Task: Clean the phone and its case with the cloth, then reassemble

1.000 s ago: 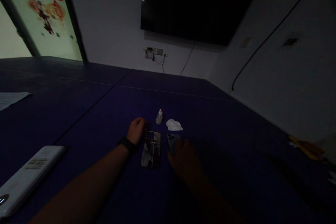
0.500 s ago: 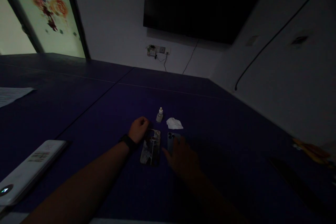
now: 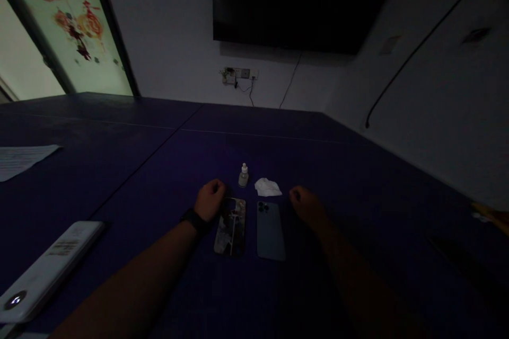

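My left hand point(image 3: 210, 199), with a dark band on the wrist, rests on the table as a loose fist beside a patterned phone case point(image 3: 230, 228). My right hand point(image 3: 307, 205) is curled closed too, a little right of a blue-grey phone point(image 3: 271, 233) that lies back up, its camera lenses at the far end. Nothing shows in either fist. Case and phone lie side by side with a narrow gap between them. Beyond them stand a small dropper bottle point(image 3: 243, 177) with a white cap and a crumpled white tissue point(image 3: 267, 187).
At the left, a white power bank point(image 3: 53, 267) with a lit display lies on the dark purple table point(image 3: 222, 296). A printed sheet point(image 3: 26, 160) is farther back. A dark flat object point(image 3: 457, 259) lies at the right. The wall carries a screen point(image 3: 294, 5) and sockets point(image 3: 240, 74).
My right hand has let go of the phone and moved right, closing into a fist. The phone now lies uncovered. My left hand stays in place; the view has shifted slightly.
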The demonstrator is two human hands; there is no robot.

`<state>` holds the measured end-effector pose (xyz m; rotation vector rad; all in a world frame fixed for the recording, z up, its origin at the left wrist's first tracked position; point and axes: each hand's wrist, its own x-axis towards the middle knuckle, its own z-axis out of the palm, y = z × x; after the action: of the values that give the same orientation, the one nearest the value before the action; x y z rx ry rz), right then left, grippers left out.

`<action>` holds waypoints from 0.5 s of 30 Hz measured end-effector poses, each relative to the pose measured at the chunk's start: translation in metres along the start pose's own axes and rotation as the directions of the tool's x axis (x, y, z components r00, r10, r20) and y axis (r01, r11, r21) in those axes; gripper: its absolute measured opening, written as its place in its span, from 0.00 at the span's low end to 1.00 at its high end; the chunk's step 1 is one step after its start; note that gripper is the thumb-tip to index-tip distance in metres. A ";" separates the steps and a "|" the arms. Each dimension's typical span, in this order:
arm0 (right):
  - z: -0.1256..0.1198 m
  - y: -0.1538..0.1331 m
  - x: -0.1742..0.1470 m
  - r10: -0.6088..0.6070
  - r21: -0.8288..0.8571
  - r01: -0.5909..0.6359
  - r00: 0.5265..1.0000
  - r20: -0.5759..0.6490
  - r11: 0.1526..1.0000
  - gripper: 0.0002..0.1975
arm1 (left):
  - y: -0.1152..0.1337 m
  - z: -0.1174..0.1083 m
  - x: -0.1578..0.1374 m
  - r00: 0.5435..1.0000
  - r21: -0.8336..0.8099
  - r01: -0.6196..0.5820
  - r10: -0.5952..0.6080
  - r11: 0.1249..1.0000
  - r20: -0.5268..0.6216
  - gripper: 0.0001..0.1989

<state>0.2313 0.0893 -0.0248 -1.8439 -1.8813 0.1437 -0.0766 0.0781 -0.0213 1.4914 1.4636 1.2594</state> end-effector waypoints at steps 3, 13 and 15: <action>0.012 0.012 0.001 0.021 0.092 -0.024 0.999 0.034 0.995 0.09 | 0.000 -0.002 0.001 0.999 -0.052 0.052 -0.053 0.997 -0.005 0.13; 0.010 0.032 0.009 -0.025 0.253 -0.009 0.991 0.131 0.967 0.10 | 0.009 -0.006 -0.002 0.994 0.141 0.099 -0.104 0.985 0.022 0.20; 0.011 0.031 0.009 -0.037 0.263 0.000 0.990 0.137 0.965 0.09 | 0.019 -0.009 -0.008 0.995 0.285 0.053 -0.074 0.957 0.064 0.23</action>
<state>0.2555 0.1036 -0.0448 -1.6724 -1.8684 0.5043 -0.0785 0.0664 -0.0023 1.6411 1.6829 0.9753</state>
